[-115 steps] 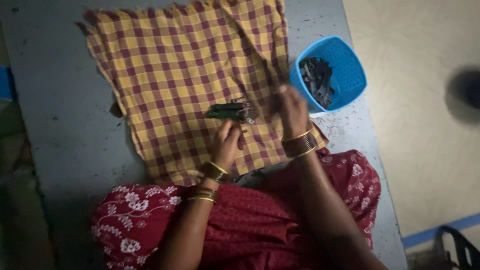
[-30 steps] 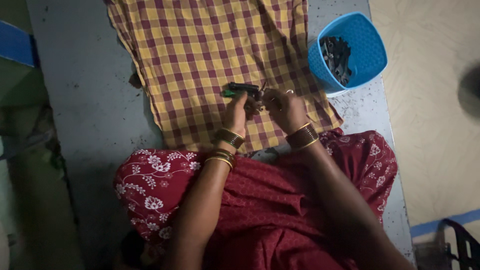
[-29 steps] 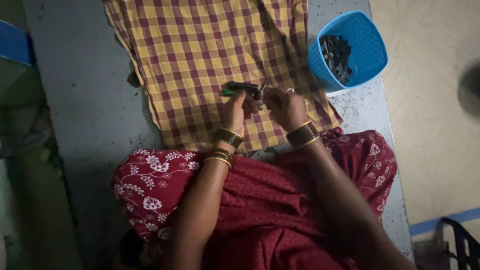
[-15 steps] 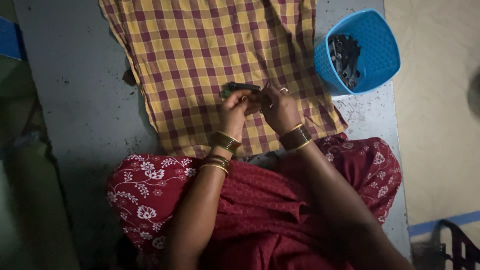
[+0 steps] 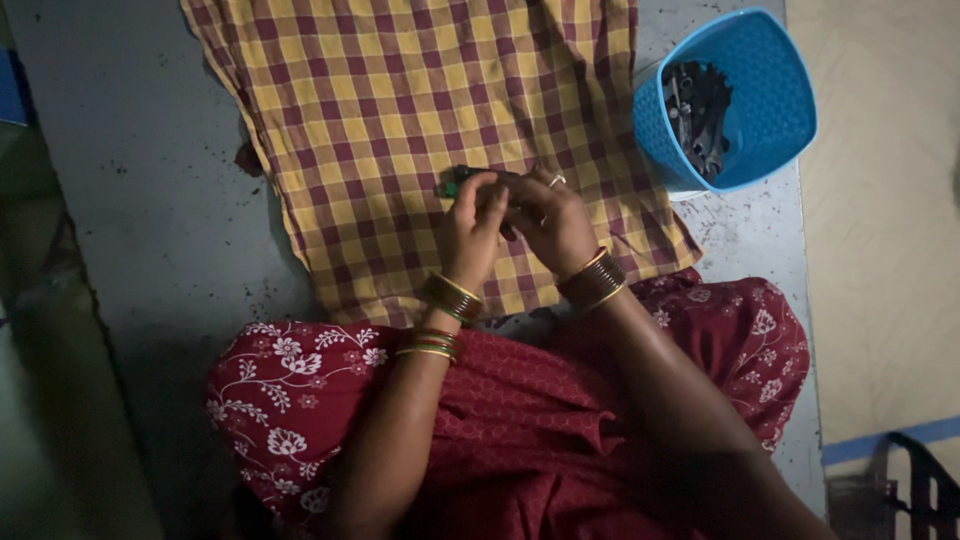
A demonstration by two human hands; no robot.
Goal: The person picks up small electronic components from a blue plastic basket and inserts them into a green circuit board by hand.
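Where both hands (image 5: 515, 220) meet, small dark-green part (image 5: 455, 182) mostly hidden.

The right hand (image 5: 553, 215) has closed in against the left hand (image 5: 472, 228); both now cover the dark part (image 5: 462, 176).

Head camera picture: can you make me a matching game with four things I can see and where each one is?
Things:
1. blue basket
2. checked cloth
3. small dark part
4. bangles

Places:
A. held between the left hand and the right hand
B. spread flat on the grey surface
C. round the wrists
D. at the right edge of the cloth, with dark metal pieces inside

Pairs: 1-D, 2-B, 3-A, 4-C
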